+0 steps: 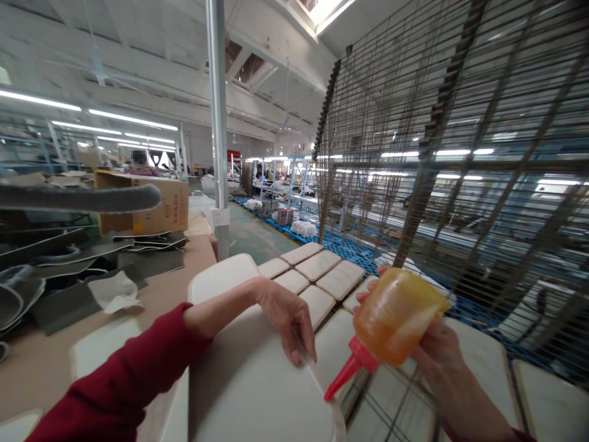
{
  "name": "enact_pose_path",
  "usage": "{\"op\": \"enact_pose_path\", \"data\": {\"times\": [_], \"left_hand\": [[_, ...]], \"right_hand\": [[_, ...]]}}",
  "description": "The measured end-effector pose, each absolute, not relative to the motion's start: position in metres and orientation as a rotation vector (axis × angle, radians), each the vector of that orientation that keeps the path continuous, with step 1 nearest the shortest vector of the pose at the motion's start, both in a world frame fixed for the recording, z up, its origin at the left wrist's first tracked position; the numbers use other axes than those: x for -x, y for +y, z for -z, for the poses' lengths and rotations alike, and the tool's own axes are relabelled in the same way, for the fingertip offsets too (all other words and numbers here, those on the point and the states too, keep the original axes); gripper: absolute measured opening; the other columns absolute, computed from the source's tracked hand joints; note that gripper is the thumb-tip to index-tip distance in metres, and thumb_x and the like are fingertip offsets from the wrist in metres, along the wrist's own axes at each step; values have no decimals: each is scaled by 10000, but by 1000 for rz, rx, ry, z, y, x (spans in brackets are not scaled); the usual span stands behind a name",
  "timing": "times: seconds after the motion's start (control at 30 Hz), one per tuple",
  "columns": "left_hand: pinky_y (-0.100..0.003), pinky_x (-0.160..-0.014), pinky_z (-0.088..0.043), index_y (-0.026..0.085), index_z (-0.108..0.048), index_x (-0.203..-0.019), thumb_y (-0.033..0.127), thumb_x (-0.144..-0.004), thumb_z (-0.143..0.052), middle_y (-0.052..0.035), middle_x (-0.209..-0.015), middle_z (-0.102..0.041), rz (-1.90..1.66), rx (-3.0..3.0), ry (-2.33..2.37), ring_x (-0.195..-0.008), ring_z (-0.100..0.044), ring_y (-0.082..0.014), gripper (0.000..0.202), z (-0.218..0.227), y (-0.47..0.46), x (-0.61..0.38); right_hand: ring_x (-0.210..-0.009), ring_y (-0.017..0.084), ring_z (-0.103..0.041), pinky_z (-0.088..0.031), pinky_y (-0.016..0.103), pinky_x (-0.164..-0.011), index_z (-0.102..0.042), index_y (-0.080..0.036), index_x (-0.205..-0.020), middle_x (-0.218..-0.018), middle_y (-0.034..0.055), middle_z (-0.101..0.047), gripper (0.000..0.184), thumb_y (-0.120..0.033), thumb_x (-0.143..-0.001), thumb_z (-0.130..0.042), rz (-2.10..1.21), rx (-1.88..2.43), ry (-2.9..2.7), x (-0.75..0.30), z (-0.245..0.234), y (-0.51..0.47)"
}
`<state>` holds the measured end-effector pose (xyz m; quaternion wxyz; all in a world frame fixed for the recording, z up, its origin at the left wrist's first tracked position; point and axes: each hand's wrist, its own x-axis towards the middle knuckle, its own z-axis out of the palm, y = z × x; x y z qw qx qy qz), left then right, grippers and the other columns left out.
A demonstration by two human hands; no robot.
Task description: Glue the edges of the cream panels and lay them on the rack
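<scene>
My left hand (286, 316) pinches the edge strip of a white rounded panel (257, 374) at its right side, fingers closed over the rim. In my right hand (437, 344) is a squeeze bottle (391, 316) of amber liquid, tipped downward. Its red nozzle (343, 377) points at the panel's right edge, just below my left fingers; whether the tip touches cannot be made out. Several similar cream panels (338, 279) lie in rows on a wire rack beyond and to the right.
To the left a brown table (159, 307) carries dark grey sheet pieces (92, 294), a white scrap (115, 291) and a cardboard box (165, 202). A metal post (216, 123) rises ahead. Raised wire racks (391, 141) lean at the right.
</scene>
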<state>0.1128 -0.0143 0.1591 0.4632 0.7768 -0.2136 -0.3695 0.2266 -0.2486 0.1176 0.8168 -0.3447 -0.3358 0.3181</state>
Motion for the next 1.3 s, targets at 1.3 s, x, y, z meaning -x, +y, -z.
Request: {"op": "enact_pose_path", "data": {"times": [1.3], "left_hand": [[-205, -752, -522, 67, -750, -975, 444, -623, -795, -45, -852, -741, 605, -1905, -380, -805, -670, -201, 518, -148, 28, -102]], "right_hand": [[-970, 326, -624, -355, 570, -1028, -655, -348, -1048, -1005, 26, -707, 856, -458, -239, -910, -396, 879, -185, -218, -108, -245]]}}
